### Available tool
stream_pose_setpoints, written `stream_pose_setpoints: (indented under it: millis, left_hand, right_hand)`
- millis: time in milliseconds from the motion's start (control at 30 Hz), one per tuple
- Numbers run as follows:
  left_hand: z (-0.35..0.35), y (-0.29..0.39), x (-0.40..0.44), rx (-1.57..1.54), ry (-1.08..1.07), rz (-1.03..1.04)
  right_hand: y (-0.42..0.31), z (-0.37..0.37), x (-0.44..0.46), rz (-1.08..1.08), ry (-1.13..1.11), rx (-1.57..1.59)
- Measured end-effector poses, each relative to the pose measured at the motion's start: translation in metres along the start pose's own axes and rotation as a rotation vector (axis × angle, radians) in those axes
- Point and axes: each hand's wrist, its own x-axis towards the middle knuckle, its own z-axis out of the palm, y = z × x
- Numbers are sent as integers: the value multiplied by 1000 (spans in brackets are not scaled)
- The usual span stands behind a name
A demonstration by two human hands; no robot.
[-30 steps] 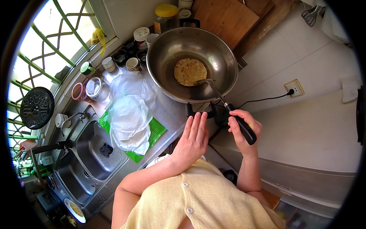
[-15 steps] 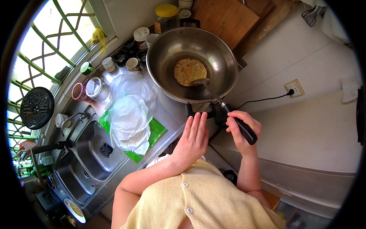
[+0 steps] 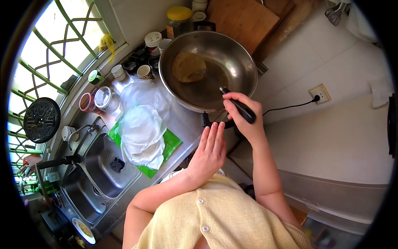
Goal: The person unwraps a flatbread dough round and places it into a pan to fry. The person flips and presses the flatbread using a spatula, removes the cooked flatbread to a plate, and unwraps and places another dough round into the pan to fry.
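Head: wok (image 3: 236, 58) with flatbread (image 3: 186, 67), probably

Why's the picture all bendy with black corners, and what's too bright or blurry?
In the head view, edges bend and corners go black, probably from a wide lens; also in the head view, the window glares white, the wok shines, and the flatbread looks smeary.

The green-barred window (image 3: 45, 32) is bright, the wall (image 3: 286, 68) tiled.
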Motion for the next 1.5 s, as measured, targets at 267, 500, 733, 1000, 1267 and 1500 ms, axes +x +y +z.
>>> stream_pose_setpoints:
  millis: [267, 500, 733, 1000, 1267, 1500]
  left_hand:
    - [-1, 0, 2, -16, -3, 6]
    - [1, 0, 0, -7, 8, 1]
    - [-1, -3, 0, 0, 1, 9]
    - [1, 1, 0, -9, 8, 1]
    - [1, -2, 1, -2, 5, 15]
    - [0, 0, 2, -9, -1, 6]
  right_hand:
    - [-52, -43, -27, 93, 89, -157]
    - [-4, -6, 9, -1, 52, -107]
    - [-51, -33, -19, 162, 69, -14]
    - [-8, -15, 10, 14, 80, -50]
    - [-44, -43, -20, 182, 114, 39]
    - [-14, -29, -6, 70, 155, -57]
